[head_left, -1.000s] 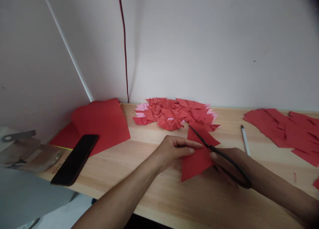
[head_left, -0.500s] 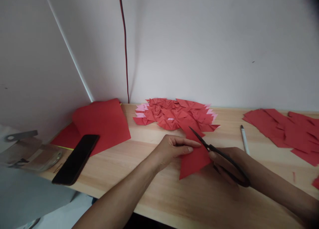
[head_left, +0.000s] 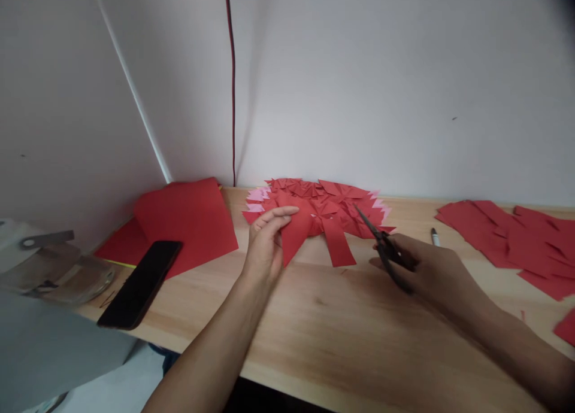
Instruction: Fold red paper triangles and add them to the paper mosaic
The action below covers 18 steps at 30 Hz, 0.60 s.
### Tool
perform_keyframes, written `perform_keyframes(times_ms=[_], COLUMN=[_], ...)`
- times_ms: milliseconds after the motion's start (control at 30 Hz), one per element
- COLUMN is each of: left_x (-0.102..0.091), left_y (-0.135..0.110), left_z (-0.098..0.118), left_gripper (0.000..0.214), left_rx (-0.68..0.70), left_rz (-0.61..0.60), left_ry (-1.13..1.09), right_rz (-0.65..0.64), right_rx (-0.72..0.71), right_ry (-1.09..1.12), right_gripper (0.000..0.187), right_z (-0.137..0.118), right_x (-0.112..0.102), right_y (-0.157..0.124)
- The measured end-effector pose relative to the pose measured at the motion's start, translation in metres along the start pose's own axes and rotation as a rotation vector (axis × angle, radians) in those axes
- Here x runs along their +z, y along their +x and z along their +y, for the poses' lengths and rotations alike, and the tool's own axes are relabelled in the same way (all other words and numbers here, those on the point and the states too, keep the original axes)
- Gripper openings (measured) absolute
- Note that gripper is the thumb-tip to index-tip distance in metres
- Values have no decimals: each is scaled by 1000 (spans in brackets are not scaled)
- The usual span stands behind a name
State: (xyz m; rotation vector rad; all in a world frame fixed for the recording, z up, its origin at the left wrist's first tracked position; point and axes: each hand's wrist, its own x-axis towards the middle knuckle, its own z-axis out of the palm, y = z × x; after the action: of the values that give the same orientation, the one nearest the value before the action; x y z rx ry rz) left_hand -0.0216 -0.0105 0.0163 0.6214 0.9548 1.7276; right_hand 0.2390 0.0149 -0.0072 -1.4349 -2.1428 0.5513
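Note:
Between the thumb and fingers of my left hand is a piece of red paper, held up in front of the folded pile. My right hand is wrapped round the handles of dark scissors, whose blades look closed and point up and left. A separate red paper strip is between the two hands; whether it rests on the table or is still dropping I cannot tell. Behind them lies a wide pile of folded red paper pieces with pink ones at its ends.
At the left, a black phone lies partly on large red sheets, beside a clear plastic container. Cut red pieces spread over the right of the wooden table. A pen is partly hidden by my right hand.
My left hand has moved left and up with a piece of red paper. The scissors have come away from the paper, and a cut strip is now apart from it.

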Motion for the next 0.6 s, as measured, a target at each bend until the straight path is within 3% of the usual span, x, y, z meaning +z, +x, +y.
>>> perform_keyframes(times_ms=[100, 267, 400, 600], left_x=[-3, -8, -8, -7], left_y=[4, 10, 11, 8], left_z=[3, 5, 4, 3], left_gripper=[14, 14, 15, 15], left_rx=[51, 108, 106, 81], left_rz=[40, 66, 46, 32], left_ry=[-5, -34, -59, -64], right_rz=[-20, -198, -276, -242], right_rx=[-107, -270, -271, -225], right_ry=[-137, -307, -419, -441], right_gripper=[17, 13, 20, 26], right_z=[-8, -26, -35, -36], right_x=[9, 21, 30, 35], right_y=[6, 22, 27, 16])
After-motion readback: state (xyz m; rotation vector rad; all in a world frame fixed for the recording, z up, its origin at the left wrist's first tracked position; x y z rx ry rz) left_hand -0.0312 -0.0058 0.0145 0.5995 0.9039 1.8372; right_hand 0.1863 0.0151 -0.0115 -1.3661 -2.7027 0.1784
